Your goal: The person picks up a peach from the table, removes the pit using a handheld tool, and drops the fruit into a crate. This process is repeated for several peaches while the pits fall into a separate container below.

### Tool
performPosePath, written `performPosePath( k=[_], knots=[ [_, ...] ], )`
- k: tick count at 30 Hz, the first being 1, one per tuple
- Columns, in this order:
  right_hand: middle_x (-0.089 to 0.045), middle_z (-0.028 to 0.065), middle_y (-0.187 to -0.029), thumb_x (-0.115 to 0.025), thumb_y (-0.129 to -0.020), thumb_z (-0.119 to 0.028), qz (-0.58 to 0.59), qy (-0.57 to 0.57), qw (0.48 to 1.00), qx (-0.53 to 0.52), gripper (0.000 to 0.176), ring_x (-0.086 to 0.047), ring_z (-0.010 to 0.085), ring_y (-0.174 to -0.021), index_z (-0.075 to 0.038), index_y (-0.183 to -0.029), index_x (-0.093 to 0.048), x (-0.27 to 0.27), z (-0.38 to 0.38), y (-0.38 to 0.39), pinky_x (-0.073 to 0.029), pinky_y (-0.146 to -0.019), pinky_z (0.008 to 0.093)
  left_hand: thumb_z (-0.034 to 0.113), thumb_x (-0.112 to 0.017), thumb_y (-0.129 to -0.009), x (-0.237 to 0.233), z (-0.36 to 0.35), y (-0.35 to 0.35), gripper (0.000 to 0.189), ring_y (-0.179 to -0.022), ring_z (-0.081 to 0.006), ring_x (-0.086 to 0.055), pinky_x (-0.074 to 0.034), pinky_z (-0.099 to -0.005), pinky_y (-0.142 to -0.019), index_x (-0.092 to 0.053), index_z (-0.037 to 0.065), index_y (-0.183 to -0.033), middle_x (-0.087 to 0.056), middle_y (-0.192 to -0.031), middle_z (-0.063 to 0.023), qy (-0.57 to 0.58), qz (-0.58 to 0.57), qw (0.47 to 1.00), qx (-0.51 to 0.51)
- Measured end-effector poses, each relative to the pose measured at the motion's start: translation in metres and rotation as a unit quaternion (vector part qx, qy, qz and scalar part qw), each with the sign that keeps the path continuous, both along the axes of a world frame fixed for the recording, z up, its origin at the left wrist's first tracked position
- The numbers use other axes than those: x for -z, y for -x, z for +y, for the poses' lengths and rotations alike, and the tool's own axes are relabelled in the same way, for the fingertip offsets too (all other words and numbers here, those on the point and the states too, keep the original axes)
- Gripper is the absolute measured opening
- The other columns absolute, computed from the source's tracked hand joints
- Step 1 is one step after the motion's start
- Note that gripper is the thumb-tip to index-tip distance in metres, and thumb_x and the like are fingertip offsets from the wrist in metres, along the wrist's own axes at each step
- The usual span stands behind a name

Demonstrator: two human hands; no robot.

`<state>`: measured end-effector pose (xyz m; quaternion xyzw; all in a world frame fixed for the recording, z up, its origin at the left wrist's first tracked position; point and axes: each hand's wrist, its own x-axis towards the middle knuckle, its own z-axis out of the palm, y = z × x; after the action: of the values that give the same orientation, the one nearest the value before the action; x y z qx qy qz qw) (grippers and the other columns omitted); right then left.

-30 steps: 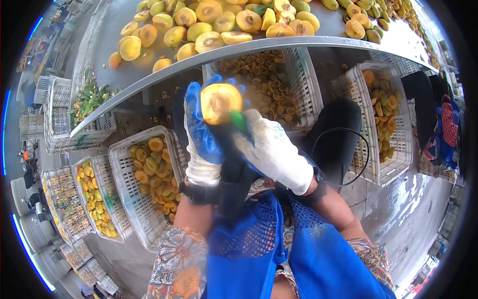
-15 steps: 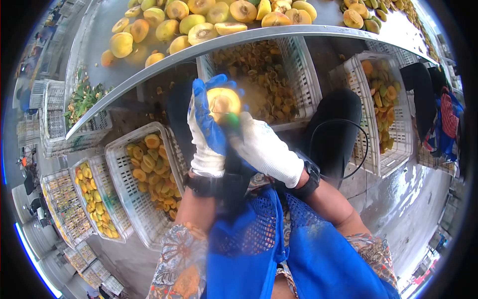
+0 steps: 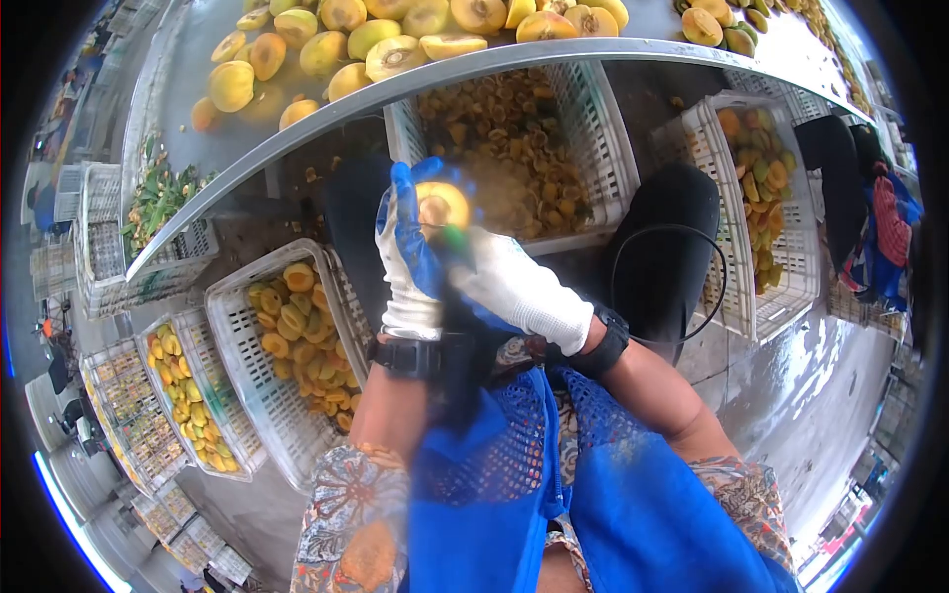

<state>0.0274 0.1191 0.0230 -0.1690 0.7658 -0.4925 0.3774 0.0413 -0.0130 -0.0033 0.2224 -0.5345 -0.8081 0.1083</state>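
A halved yellow peach [image 3: 442,206] sits in my left hand [image 3: 407,242], its cut face up and a brownish hollow or pit at its middle. That hand wears a white glove with blue coating, fingers wrapped round the fruit. My right hand [image 3: 516,287], in a white knit glove, is closed on a dark tool with a green part [image 3: 455,240], which meets the peach's lower edge. A smear on the view blurs the tool, so its kind cannot be made out. Below the hands, a white crate [image 3: 611,148] holds many peach scraps [image 3: 524,148].
Cut and whole peaches [image 3: 341,44] lie on a metal table [image 3: 163,89] with a raised rim. A crate of peach halves [image 3: 232,326] stands left, another crate [image 3: 736,232] right. Leafy scraps [image 3: 163,193] fill a crate at far left. A black cable [image 3: 720,267] loops by my right knee.
The peach in my left hand has tilted slightly and shifted a little lower. My right hand with the tool has moved slightly down. The whole view has shifted a little.
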Motion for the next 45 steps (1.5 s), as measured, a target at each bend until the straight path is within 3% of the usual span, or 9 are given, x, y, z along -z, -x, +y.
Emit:
performPosePath(
  k=[3,13,16,19,22,29,34,38,45],
  knots=[
    [-0.066,0.0178,-0.077,-0.058,-0.094,-0.025,0.03,0.037,0.999,-0.021,0.026,-0.067,0.0294,-0.068,0.001,-0.098,-0.058,0.005,0.01,0.002,-0.052,-0.061,0.0409,0.045,-0.05,-0.101,0.011,-0.011,-0.002,0.052,-0.092,-0.029,-0.069,-0.06,-0.0396,-0.077,-0.057,-0.003,-0.12,-0.067,-0.103,-0.0168,0.064,0.007,0.996,0.058],
    [-0.054,-0.0014,-0.069,-0.056,-0.098,-0.029,-0.408,0.171,0.896,0.038,0.022,-0.049,0.0072,-0.05,-0.008,-0.095,-0.056,-0.026,0.035,0.005,-0.041,-0.046,0.0234,0.046,-0.051,-0.1,0.001,-0.005,-0.004,0.053,-0.087,-0.0264,-0.07,-0.06,-0.0367,-0.075,-0.061,-0.005,-0.114,-0.069,-0.099,-0.018,0.034,-0.041,0.99,0.127],
    [-0.048,-0.0063,-0.07,-0.054,-0.099,-0.02,-0.336,0.165,0.927,0.028,0.014,-0.045,0.0012,-0.055,-0.008,-0.106,-0.056,-0.022,0.025,-0.005,-0.036,-0.047,0.0186,0.048,-0.051,-0.1,0.002,-0.002,-0.002,0.057,-0.083,-0.0268,-0.07,-0.06,-0.0361,-0.073,-0.06,-0.005,-0.115,-0.069,-0.097,-0.0184,-0.026,-0.037,0.996,0.082],
    [-0.054,-0.0011,-0.068,-0.054,-0.098,-0.029,-0.063,0.117,0.991,-0.018,0.022,-0.05,0.007,-0.049,-0.007,-0.093,-0.056,0.002,0.018,-0.006,-0.041,-0.045,0.0235,0.045,-0.051,-0.1,0.01,-0.005,-0.003,0.053,-0.08,-0.0251,-0.07,-0.06,-0.0349,-0.07,-0.061,-0.005,-0.112,-0.069,-0.094,-0.0167,0.008,-0.015,0.995,0.098],
    [-0.053,-0.0017,-0.068,-0.056,-0.098,-0.028,-0.318,0.18,0.931,0.012,0.021,-0.049,0.0064,-0.05,-0.007,-0.095,-0.057,-0.007,0.032,-0.005,-0.04,-0.044,0.0232,0.043,-0.052,-0.1,0.002,-0.01,0.0,0.05,-0.077,-0.0226,-0.07,-0.059,-0.0332,-0.07,-0.065,-0.004,-0.107,-0.07,-0.09,-0.0145,0.027,-0.037,0.978,0.202],
    [-0.051,-0.0029,-0.069,-0.059,-0.098,-0.028,-0.492,0.245,0.834,0.049,0.026,-0.045,0.0041,-0.047,-0.003,-0.097,-0.059,-0.013,0.047,-0.002,-0.036,-0.042,0.0194,0.043,-0.054,-0.1,-0.007,-0.005,0.004,0.048,-0.075,-0.0225,-0.069,-0.059,-0.0325,-0.069,-0.067,-0.003,-0.1,-0.069,-0.086,-0.0139,-0.062,-0.074,0.979,0.18],
    [-0.048,-0.0043,-0.066,-0.059,-0.098,-0.029,-0.369,0.209,0.905,-0.018,0.026,-0.044,0.0037,-0.046,-0.003,-0.1,-0.058,-0.019,0.044,-0.005,-0.035,-0.042,0.0203,0.038,-0.058,-0.099,-0.011,-0.006,0.003,0.043,-0.072,-0.0222,-0.069,-0.057,-0.0317,-0.067,-0.068,-0.004,-0.094,-0.07,-0.082,-0.014,-0.015,-0.092,0.972,0.217],
    [-0.045,-0.0054,-0.063,-0.058,-0.1,-0.029,-0.593,0.263,0.761,0.023,0.026,-0.042,0.004,-0.045,-0.003,-0.1,-0.058,-0.01,0.055,-0.01,-0.033,-0.041,0.0214,0.038,-0.058,-0.099,-0.016,-0.006,0.009,0.046,-0.069,-0.0205,-0.067,-0.055,-0.0311,-0.068,-0.069,-0.006,-0.087,-0.069,-0.078,-0.0131,0.038,-0.073,0.956,0.282],
    [-0.044,-0.0061,-0.061,-0.054,-0.102,-0.029,-0.578,0.197,0.792,0.002,0.028,-0.039,0.0043,-0.041,-0.001,-0.101,-0.058,-0.014,0.057,-0.003,-0.032,-0.039,0.022,0.04,-0.057,-0.099,-0.019,-0.009,0.011,0.049,-0.069,-0.0201,-0.067,-0.055,-0.0305,-0.069,-0.069,-0.006,-0.086,-0.069,-0.076,-0.0135,0.033,-0.051,0.934,0.353]
  ],
)
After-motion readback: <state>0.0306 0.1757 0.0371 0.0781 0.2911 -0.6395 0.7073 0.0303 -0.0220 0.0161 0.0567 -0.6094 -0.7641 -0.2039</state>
